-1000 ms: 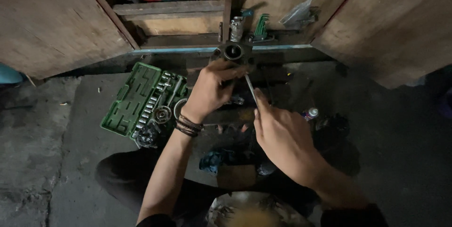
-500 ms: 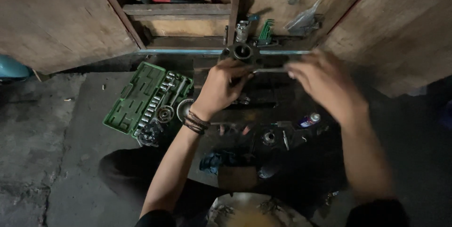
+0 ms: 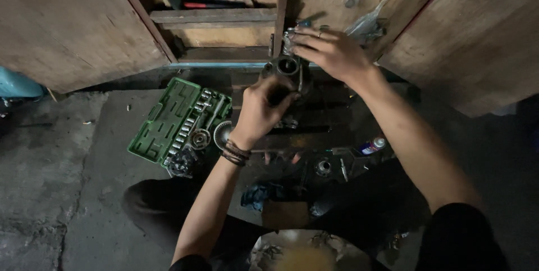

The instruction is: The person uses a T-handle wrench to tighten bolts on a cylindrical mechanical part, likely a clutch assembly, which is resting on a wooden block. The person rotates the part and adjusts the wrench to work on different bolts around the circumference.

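**Dark metal part gripped in your left hand, right hand up at the shelf**

Dark metal housing [image 3: 287, 70], round bore facing the camera, sits in the centre of the view, held up in front of the lower shelf edge. Your left hand [image 3: 263, 109] is closed around it from below, fingers wrapped on the body, so the lower half is hidden. Braided bands on that wrist.

Your right hand [image 3: 332, 52] is just beside the housing's upper right, palm down, fingers curled towards small metal bits on the shelf [image 3: 224, 53]. Can't tell if it's gripping anything; the fingertips are hidden against the clutter. A ring shows on one finger.

Around you:
- Green socket set case [image 3: 163, 119] lies open on the concrete floor [image 3: 67, 181], left of your left forearm; sockets and a ratchet sit along its right side.
- Loose parts on the floor between your arms: a round bearing-like piece [image 3: 323, 166], a small spray can [image 3: 371, 146] with a red cap lying near your right forearm, a blue rag [image 3: 259, 195] closer to you.
- Wooden cabinet doors stand open on both sides; left door [image 3: 67, 24], right door [image 3: 477, 29].
- A clear plastic bag [image 3: 366, 24] hangs or rests on the shelf, just right of your right hand.
- Upper shelf carries a red-handled tool [image 3: 202, 5].
- Metal bowl [image 3: 297, 251] at the bottom edge, blurred.
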